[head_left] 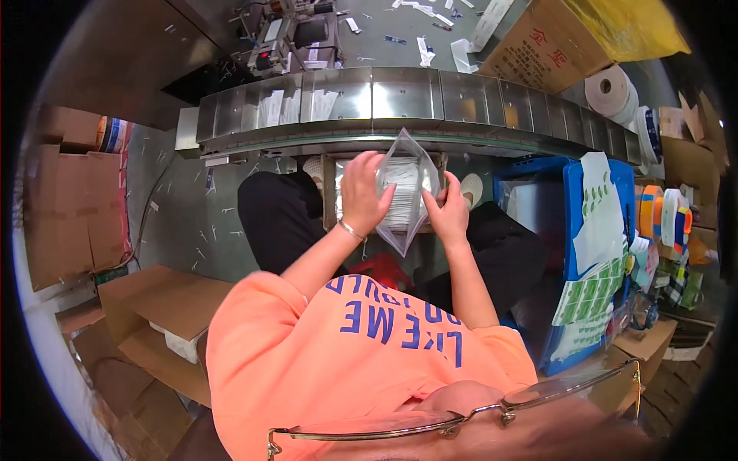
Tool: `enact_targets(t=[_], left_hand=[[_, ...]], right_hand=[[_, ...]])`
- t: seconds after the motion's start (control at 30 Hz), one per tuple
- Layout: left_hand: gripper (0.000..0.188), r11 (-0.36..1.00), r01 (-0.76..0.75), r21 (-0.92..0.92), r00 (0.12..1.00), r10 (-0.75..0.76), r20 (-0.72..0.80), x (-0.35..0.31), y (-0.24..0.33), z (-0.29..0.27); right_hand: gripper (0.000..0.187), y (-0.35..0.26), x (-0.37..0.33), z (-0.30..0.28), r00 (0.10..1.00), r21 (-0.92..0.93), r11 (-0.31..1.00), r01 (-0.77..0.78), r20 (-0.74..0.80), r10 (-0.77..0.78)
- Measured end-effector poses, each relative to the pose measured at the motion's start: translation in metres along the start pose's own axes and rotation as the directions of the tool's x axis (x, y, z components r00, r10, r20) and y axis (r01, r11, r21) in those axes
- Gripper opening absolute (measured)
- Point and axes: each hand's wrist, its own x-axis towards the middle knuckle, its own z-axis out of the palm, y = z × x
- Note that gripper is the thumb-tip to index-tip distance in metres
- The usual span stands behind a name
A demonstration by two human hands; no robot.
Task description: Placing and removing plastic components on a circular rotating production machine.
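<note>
Between my knees is a clear plastic bag [404,144], its mouth spread wide above a cardboard box [330,173]. Through the opening I see many thin white sticks or slim packets [401,192] lying in a stack; whether they are in the bag or in the box below, I cannot tell. My left hand [363,192], with a bracelet at the wrist, grips the bag's left side, thumb toward the opening. On the opposite side my right hand [450,211] holds the bag's edge between thumb and fingers.
A segmented metal trough [407,96] runs across in front, with white packets [280,107] in its left part. A blue crate [569,230] stands at my right, cardboard boxes [154,307] at my left. Beyond are a machine [280,38], a large carton [546,46] and a white roll [611,88].
</note>
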Motion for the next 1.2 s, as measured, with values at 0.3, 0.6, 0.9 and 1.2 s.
enact_targets(t=[0.3, 0.6, 0.9, 1.2], left_hand=[[0.032, 0.92, 0.337, -0.198, 0.932, -0.297, 0.208, -0.045, -0.034, 0.019], [0.018, 0.952, -0.178, -0.248, 0.975, 0.205, 0.088, -0.019, -0.002, 0.029], [0.044, 0.863, -0.047, 0.502, 0.755, -0.298, 0.584, -0.021, -0.091, 0.175], [0.045, 0.835, 0.06, 0.548, 0.494, -0.502, 0.71, 0.002, -0.091, 0.201]], right_hand=[[0.041, -0.003, -0.016, 0.001, 0.996, 0.164, 0.986, 0.04, 0.072, -0.053], [0.043, 0.011, -0.026, 0.003, 0.985, 0.147, 0.988, 0.042, 0.157, -0.065], [0.037, -0.024, -0.038, -0.058, 0.993, 0.23, 0.967, 0.11, 0.022, -0.118], [0.035, 0.03, -0.03, -0.033, 0.995, 0.263, 0.961, 0.085, 0.027, -0.096]])
